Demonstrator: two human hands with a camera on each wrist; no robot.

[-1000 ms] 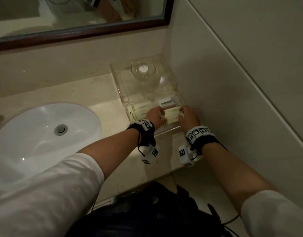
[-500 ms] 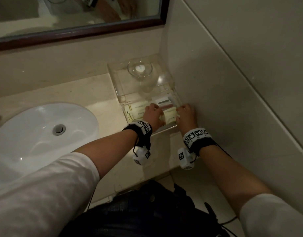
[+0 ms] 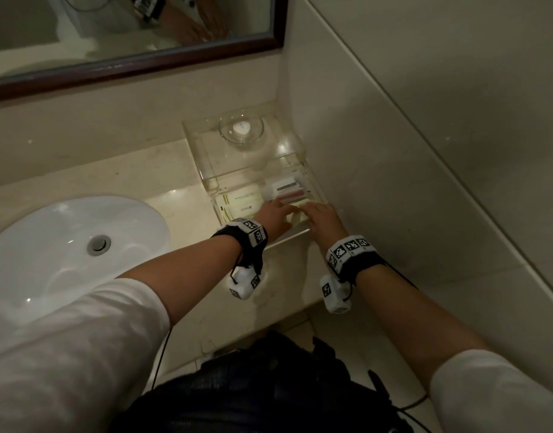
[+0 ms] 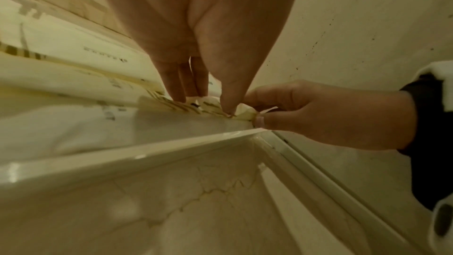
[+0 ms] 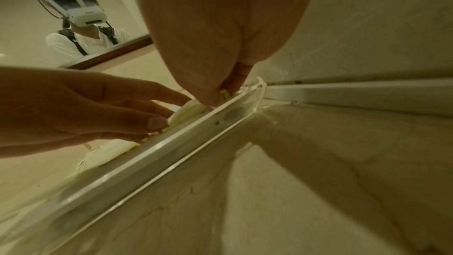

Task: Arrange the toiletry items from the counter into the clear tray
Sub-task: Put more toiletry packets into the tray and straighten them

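Observation:
A clear acrylic tray (image 3: 206, 170) stands on the counter in the corner by the right wall. Both hands reach over its front rim. My left hand (image 3: 289, 210) pinches one end of a cream packet (image 3: 297, 217) between thumb and fingers. My right hand (image 3: 308, 210) pinches the other end. In the left wrist view the packet (image 4: 186, 106) lies just behind the tray's front wall. More cream packets (image 3: 240, 207) lie in the tray's left part. Small striped packs (image 3: 289, 190) sit at the back right.
A glass bowl (image 3: 241, 129) holding something white rests on the tray's raised rear shelf. A white sink (image 3: 50, 245) takes up the counter's left side. A framed mirror (image 3: 128, 57) hangs behind. The tiled wall (image 3: 393, 182) runs close along the tray's right side.
Both hands have drawn closer together over the packet and sit slightly deeper in the tray's front right part.

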